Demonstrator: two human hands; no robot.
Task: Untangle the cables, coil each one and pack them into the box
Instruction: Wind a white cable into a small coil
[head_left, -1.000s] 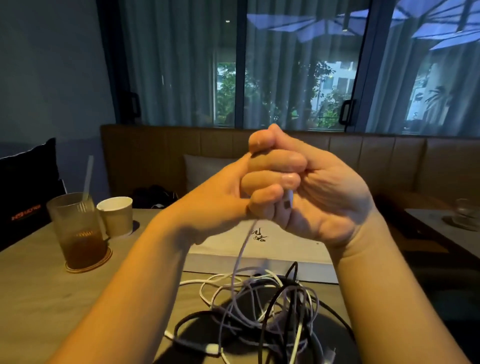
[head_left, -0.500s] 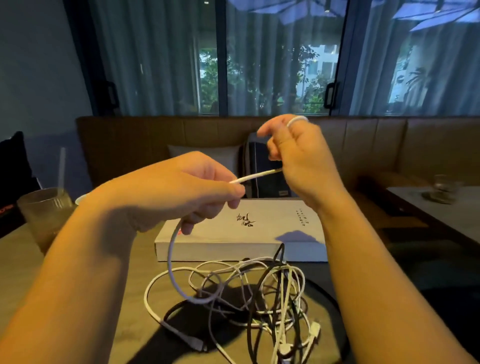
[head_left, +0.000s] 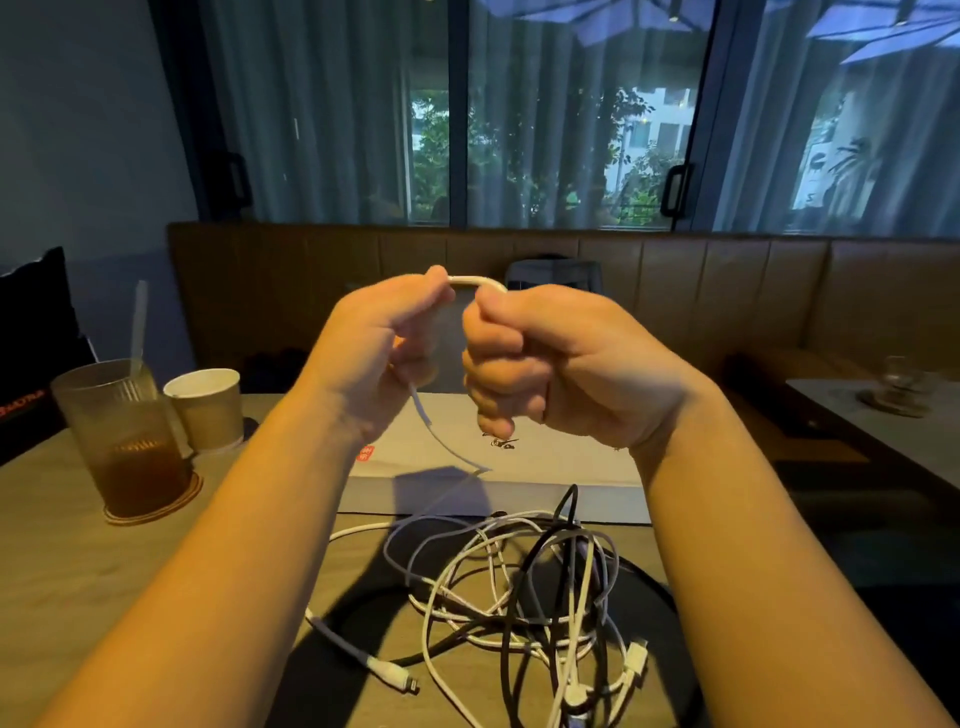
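Observation:
Both hands are raised above the table, close together. My left hand (head_left: 387, 345) and my right hand (head_left: 556, 369) each grip a white cable (head_left: 475, 281), which arches between their fingertips. From the left hand the cable hangs down and trails into a tangle of white and black cables (head_left: 524, 587) on the table in front of me. A flat white box (head_left: 511, 486), closed, with dark lettering on its lid, lies just behind the tangle.
A tall glass of brown drink (head_left: 122, 441) with a straw stands on a coaster at the left, a paper cup (head_left: 205, 408) beside it. A brown bench (head_left: 675, 291) runs behind the table (head_left: 104, 561). Another table (head_left: 893, 431) with a glass is at the right.
The hands, spread apart half a second ago with the cable stretched between them, have come back together. The cable now bends in a short arch between the fingertips.

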